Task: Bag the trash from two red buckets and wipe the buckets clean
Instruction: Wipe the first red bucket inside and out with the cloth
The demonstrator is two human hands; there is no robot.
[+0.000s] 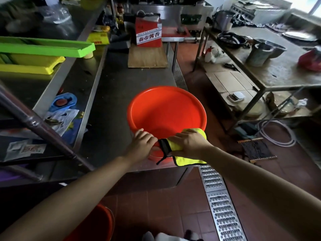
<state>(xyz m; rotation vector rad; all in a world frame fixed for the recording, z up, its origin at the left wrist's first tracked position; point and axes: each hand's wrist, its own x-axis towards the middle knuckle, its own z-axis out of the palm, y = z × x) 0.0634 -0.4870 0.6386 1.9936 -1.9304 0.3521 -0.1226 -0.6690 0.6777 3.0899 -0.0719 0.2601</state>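
1. A red cardboard carton (148,33) is standing at the far end of the steel counter (111,94), its white label reading 森帝酱香 in red.
2. The round red plastic bucket (166,108) is sitting on the counter's near end, interior looking bare.
3. The left hand (143,142) is gripping the near rim, fingers curled over it.
4. The right hand (189,140) is pressing a yellow cloth with black edging (189,160) onto the rim just beside it, fingers bent over the cloth.
5. A second red bucket (99,223) is showing on the floor below the left arm, contents hidden.
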